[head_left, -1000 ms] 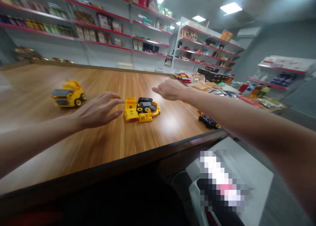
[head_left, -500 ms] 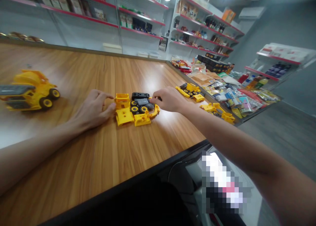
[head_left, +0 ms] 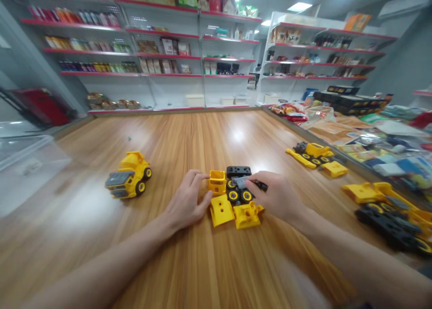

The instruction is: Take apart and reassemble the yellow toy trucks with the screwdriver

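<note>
My left hand (head_left: 189,200) rests on the table, fingers apart, with its index finger and thumb at the left side of a yellow toy truck cab (head_left: 217,182). Thumb and fingers of my right hand (head_left: 275,194) are closed on a grey plastic toy part (head_left: 240,181) above a black chassis with yellow-hubbed wheels (head_left: 239,195). Behind it lies a black block with holes (head_left: 238,170). In front are a yellow plate with two holes (head_left: 222,210) and another yellow piece (head_left: 247,215). My right hand partly hides the pieces beneath it.
An assembled yellow toy truck (head_left: 130,176) stands to the left, near a clear plastic bin (head_left: 30,165). More toy parts lie right, in a far group (head_left: 315,154) and a near group (head_left: 388,210). Packaged goods (head_left: 337,129) line the right edge.
The view has swung left and levelled. My right hand has moved from the right edge of the parts to over the chassis, onto the grey part. My left hand stays by the cab.
</note>
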{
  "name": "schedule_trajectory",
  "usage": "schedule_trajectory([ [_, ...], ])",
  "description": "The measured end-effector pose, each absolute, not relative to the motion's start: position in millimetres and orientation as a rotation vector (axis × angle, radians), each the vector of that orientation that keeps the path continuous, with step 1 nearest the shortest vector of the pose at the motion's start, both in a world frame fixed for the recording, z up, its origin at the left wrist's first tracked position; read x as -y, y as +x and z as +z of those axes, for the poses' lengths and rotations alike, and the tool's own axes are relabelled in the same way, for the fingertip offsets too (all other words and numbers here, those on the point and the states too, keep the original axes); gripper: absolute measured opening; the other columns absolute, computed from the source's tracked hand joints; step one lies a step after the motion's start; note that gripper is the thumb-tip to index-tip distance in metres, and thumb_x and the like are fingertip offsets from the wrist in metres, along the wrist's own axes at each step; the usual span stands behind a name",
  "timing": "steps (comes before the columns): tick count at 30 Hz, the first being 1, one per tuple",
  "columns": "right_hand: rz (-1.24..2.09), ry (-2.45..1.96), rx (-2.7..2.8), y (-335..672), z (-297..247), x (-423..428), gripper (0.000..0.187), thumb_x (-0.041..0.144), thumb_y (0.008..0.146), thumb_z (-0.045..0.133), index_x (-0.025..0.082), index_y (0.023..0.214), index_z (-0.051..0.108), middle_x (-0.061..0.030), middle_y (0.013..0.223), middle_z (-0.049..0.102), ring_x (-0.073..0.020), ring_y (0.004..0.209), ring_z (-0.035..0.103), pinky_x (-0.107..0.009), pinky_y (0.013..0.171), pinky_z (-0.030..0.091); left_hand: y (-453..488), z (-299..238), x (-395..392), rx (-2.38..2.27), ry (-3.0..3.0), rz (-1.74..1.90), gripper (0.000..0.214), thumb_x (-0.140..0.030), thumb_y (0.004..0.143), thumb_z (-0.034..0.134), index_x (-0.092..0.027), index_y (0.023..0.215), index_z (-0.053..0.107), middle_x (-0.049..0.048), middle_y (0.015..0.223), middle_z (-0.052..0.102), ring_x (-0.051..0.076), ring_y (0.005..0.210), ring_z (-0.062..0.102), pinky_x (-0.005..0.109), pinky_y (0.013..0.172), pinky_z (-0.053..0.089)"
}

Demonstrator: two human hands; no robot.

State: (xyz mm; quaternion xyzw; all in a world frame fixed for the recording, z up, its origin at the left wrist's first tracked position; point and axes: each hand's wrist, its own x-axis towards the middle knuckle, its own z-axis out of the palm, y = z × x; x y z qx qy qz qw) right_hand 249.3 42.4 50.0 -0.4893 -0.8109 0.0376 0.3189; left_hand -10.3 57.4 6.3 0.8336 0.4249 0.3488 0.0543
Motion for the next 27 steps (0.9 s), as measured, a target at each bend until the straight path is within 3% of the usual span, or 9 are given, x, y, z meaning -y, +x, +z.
schedule_trajectory([
  [8,0.277,-1.159,2.161,233,30,-33,0.011,0.022,0.093,0.056,0.025,0.091,0.066,-0.0023,0.085,0.069,-0.0178,0.079,0.064,-0.03,0.072,0.048,-12,5,-55,-1.188,2.453,1.064,0.023,-0.016,0.085,0.054,-0.023,0.106,0.055,0.0097,0.11,0.051,0.026,0.107,0.052,0.043,0.092,0.048],
  [14,0.137,-1.229,2.174,229,34,-37,0.013,0.026,0.096,0.052,0.023,0.098,0.065,-0.003,0.094,0.071,-0.0179,0.085,0.065,-0.03,0.076,0.047,-10,10,-40,-1.151,2.505,1.143,0.02,-0.016,0.085,0.056,-0.022,0.103,0.059,0.0106,0.114,0.048,0.025,0.105,0.05,0.043,0.089,0.048],
  [20,-0.085,-1.487,2.217,231,57,-67,0.018,0.038,0.091,0.057,0.026,0.092,0.071,-0.0027,0.084,0.075,-0.0218,0.078,0.068,-0.031,0.065,0.045,-5,19,-31,-1.073,2.638,1.038,0.025,-0.02,0.085,0.057,-0.021,0.11,0.061,0.0115,0.132,0.048,0.029,0.121,0.043,0.046,0.102,0.042],
  [25,-0.117,-1.592,2.138,257,45,-97,0.031,0.04,0.092,0.054,0.023,0.112,0.071,-0.0079,0.102,0.076,-0.0252,0.087,0.07,-0.032,0.071,0.049,-5,16,-36,-1.067,2.686,0.891,0.037,-0.029,0.085,0.057,-0.018,0.121,0.058,0.012,0.141,0.046,0.031,0.135,0.031,0.051,0.114,0.031],
  [27,-0.078,-1.602,2.169,265,40,-106,0.031,0.043,0.09,0.057,0.024,0.108,0.074,-0.0068,0.098,0.077,-0.0242,0.083,0.071,-0.03,0.068,0.05,-5,14,-39,-1.085,2.695,0.83,0.038,-0.031,0.086,0.056,-0.018,0.121,0.058,0.0123,0.143,0.044,0.032,0.138,0.028,0.052,0.115,0.028],
])
